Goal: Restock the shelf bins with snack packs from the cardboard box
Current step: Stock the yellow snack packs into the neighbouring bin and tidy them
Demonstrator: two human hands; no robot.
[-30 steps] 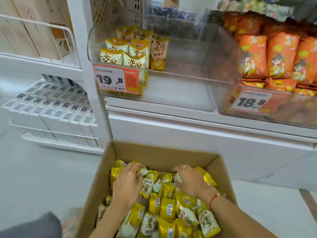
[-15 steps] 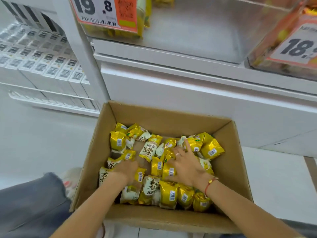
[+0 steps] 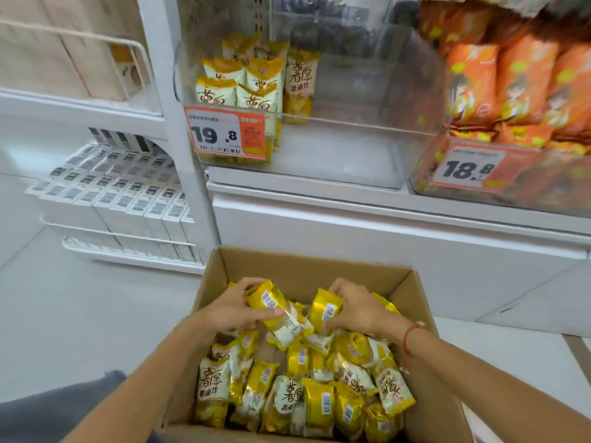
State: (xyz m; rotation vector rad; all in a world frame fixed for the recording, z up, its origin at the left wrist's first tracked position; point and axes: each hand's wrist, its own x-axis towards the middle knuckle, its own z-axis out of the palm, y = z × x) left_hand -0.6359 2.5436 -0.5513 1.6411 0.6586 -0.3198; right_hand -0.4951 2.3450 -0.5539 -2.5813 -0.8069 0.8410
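The left hand (image 3: pixel 233 310) curls its fingers round a yellow snack pack (image 3: pixel 267 298); the right hand (image 3: pixel 355 310) pinches another pack (image 3: pixel 324 310), both lifted clear above the cardboard box (image 3: pixel 307 266), probably bound for the clear shelf bin (image 3: pixel 351 148) beyond the fingertips, which holds few matching packs. Below the fingers, the box is still crowded with packs.

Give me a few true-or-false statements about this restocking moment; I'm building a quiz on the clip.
1. Both hands hold yellow packs above the cardboard box. True: the left hand and the right hand each grip some.
2. The clear bin tagged 19.8 is full. False: its yellow packs fill only the left end.
3. The bin tagged 18.8 holds orange packs. True.
4. The cardboard box is almost empty. False: many packs remain.
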